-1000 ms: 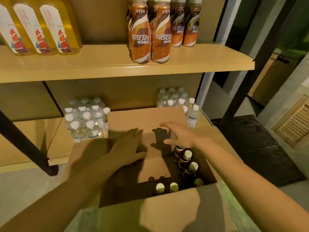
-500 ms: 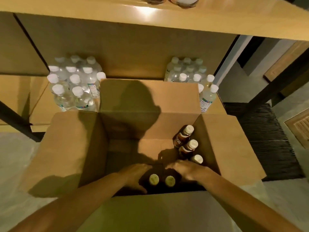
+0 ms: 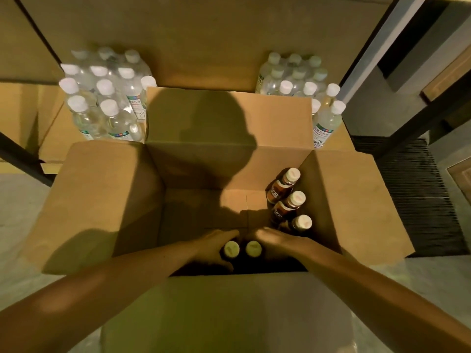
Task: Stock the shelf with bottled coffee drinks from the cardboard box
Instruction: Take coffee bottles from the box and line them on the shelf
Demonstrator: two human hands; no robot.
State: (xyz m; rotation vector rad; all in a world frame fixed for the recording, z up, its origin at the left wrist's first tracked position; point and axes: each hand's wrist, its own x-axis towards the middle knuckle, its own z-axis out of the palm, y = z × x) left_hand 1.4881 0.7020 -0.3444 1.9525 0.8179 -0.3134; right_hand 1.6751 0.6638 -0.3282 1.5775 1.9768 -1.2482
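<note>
An open cardboard box (image 3: 102, 200) stands on the floor in front of the lower shelf (image 3: 54, 138). Three brown coffee bottles with pale caps (image 3: 297, 199) stand in a row along its right wall. Two more stand side by side at the near wall. My left hand (image 3: 214, 247) is curled around the left one (image 3: 231, 249), thumb on the near side and fingers on the far side. My right hand (image 3: 276, 242) wraps the right one (image 3: 253, 248) from the right. Both bottle bodies are hidden in shadow.
Shrink-wrapped packs of clear water bottles sit on the lower shelf behind the box, one at the left (image 3: 107, 98) and one at the right (image 3: 293, 80), with loose water bottles (image 3: 328, 118) beside it. A black shelf leg (image 3: 20, 159) slants at left. A dark mat (image 3: 413, 194) lies at right.
My view has tipped down from the upper shelf into the box. Both hands went from the box's far flap down to the two near bottles and closed around them.
</note>
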